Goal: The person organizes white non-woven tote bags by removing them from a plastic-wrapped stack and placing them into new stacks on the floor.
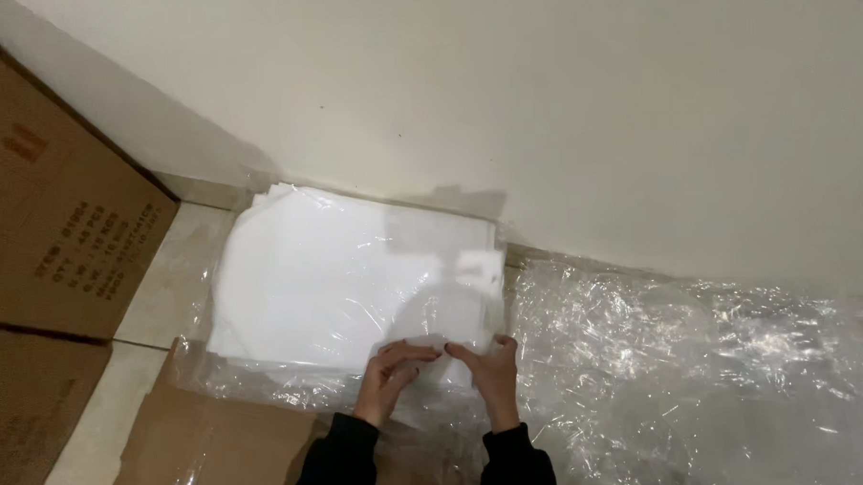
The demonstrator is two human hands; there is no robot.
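Observation:
A thick stack of white sheets (327,265) lies on the floor against the wall, wrapped in thin clear film. My left hand (390,376) and my right hand (493,369) meet at the stack's near right corner. Both pinch the top clear sheet (444,314) at its near edge, fingertips almost touching each other. Dark sleeves cover both wrists.
Crumpled clear plastic wrap (704,376) spreads over the floor to the right. Stacked cardboard boxes (49,246) stand at the left. A flattened piece of cardboard (209,451) lies under the stack's near side. A pale wall (541,95) runs behind.

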